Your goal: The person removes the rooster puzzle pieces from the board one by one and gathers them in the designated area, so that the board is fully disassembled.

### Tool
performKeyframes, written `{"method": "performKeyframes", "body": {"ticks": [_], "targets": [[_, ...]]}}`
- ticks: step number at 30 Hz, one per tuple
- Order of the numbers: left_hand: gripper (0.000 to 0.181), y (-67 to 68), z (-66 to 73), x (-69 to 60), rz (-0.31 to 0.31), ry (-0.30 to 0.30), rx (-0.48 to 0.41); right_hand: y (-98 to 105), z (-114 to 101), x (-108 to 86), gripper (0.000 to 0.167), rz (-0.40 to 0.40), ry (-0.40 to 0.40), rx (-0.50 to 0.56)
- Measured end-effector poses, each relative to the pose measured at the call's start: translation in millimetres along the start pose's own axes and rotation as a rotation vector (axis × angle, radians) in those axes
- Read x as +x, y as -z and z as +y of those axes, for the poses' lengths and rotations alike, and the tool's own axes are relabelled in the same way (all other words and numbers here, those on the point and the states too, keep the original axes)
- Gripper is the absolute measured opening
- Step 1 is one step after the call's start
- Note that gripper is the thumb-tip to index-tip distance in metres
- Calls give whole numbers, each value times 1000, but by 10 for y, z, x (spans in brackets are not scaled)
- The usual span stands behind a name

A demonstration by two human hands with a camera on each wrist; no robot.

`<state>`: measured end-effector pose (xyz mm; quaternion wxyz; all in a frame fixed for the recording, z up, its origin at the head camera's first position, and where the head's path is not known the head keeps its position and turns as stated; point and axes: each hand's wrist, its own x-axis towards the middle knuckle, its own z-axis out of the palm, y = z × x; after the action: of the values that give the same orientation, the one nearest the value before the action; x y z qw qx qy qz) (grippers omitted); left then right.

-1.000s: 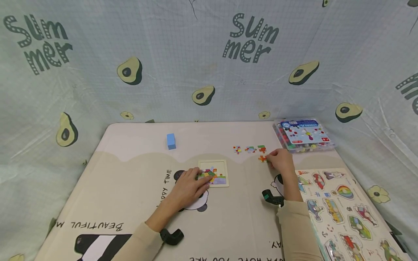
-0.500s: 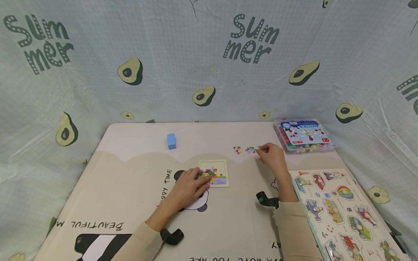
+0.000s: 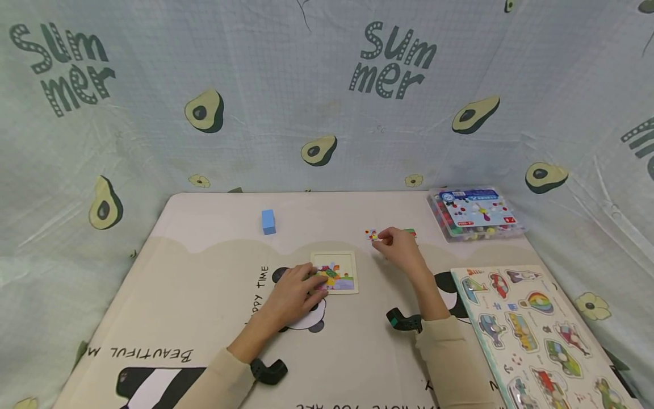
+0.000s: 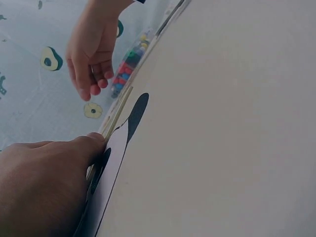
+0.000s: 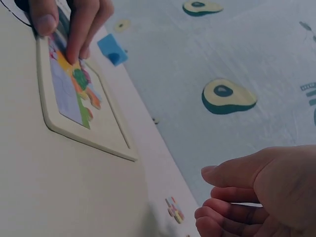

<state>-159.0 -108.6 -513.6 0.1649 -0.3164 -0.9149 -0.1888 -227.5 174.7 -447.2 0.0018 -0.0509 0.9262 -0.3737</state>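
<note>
A square wooden puzzle tray [image 3: 355,258] lies mid-table, its picture [image 3: 343,282] partly filled with coloured pieces. My left hand [image 3: 296,292] rests on the tray's left side, fingertips on the picture. In the right wrist view, fingers of the left hand [image 5: 81,29] touch the pieces and the frame. My right hand [image 3: 401,253] hovers over the loose pieces, thumb and fingers loosely bent. The right wrist view shows nothing between the right hand's [image 5: 261,195] thumb and fingers. One jigsaw piece [image 3: 370,234] lies just left of its fingertips; a green-topped piece [image 3: 411,232] shows behind it. The hand hides other pieces.
A blue block [image 3: 268,221] stands at the back left. At the back right is a clear plastic box [image 3: 477,213] of coloured beads. A large picture board [image 3: 536,335] with vehicle shapes covers the right side. A printed curtain [image 3: 255,85] hangs behind the table.
My right hand has moved left along the loose pieces, from beside the orange piece to near the leftmost one. My left hand stays on the tray.
</note>
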Motion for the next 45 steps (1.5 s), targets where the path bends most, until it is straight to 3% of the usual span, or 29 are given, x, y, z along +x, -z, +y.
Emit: {"method": "performKeyframes", "body": {"ticks": [11, 25, 32, 45], "targets": [[31, -11, 0, -4, -16, 24, -12, -285, -189, -31, 30, -81, 83, -22], [31, -12, 7, -6, 0, 10, 8, -593, -348, -97, 24, -195, 183, -79], [32, -11, 10, -2, -3, 10, 11, -659, -347, -115, 21, -252, 217, -118], [32, 0, 1, 2, 2, 0, 14, -684, -363, -132, 21, -273, 221, -153]]}}
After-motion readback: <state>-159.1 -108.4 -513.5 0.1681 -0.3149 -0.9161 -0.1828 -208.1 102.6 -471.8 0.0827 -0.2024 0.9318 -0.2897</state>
